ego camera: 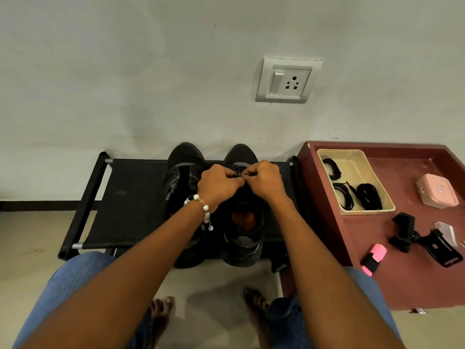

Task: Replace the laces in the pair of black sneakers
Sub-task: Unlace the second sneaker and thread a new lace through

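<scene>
Both hands are in over the right-hand sneaker [243, 222] of the pair, right up at the laced part near its toe. The left hand [218, 185], with a bracelet [204, 210] of white and clear beads on its wrist, has its fingers curled in, and the right hand [264, 180] mirrors it, fingertips of both meeting and pinching a bit of black lace [237, 173]. That shoe's matte black upper opens to an orange insole. The left-hand sneaker [182, 177] stands just beside it, its eyelets bare.

The 2 shoes sit side by side on a low rack [130, 197] with a black fabric shelf and black tube frame tipped with metal. To the right, touching the rack, a maroon table [402, 285] carries a shallow cream tray [382, 195] holding coiled black laces [370, 196]. Also there: a rounded pink case [437, 190], a pink highlighter [374, 258] and a black clamp mount [425, 241].

Behind is a plain grey wall with a white socket plate [286, 80]; below, a pale floor, denim knees and bare feet.
</scene>
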The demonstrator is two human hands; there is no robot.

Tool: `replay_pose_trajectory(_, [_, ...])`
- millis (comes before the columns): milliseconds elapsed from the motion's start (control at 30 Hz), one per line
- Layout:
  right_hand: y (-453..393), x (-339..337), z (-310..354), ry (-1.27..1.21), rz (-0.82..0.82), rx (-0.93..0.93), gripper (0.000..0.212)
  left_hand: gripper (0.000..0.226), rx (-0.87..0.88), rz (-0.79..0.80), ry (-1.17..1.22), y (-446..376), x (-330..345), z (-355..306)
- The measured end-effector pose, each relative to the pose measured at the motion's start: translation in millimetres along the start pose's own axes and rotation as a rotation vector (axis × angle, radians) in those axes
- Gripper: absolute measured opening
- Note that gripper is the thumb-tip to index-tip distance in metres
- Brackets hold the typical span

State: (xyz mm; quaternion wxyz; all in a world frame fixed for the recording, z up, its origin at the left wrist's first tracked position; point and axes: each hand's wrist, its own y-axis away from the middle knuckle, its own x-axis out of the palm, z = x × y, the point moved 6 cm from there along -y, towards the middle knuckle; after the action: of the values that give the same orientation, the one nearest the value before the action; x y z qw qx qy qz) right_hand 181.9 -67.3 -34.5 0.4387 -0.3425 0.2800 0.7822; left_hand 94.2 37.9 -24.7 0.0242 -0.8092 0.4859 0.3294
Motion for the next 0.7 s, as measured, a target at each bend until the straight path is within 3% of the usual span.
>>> replay_pose_trajectory(100, [-1, 2, -3, -0.071, 0.008, 0.025, 0.018, 0.019, 0.002, -0.013, 0.010, -10, -4, 4])
replay_pose_trajectory(200, [-2, 4, -4, -0.112, 0.013, 0.056, 0.016, 0.018, 0.136, -0.124, -0.197, -14, -6, 0])
replay_pose_trajectory(333, [0, 7, -5, -0.149, -0.006, 0.105, 0.011, 0.013, 0.228, -0.223, -0.254, -19, -4, -3])
replay_pose_trajectory(600, [4, 9, -4, -0.185, -0.037, 0.152, 0.010, 0.025, 0.305, -0.217, -0.422, -28, 6, -2])
replay_pose_trajectory(700, [9, 4, -2, -0.098, -0.063, 0.175, 0.010, 0.031, 0.244, -0.175, -0.449, -34, 11, 3])
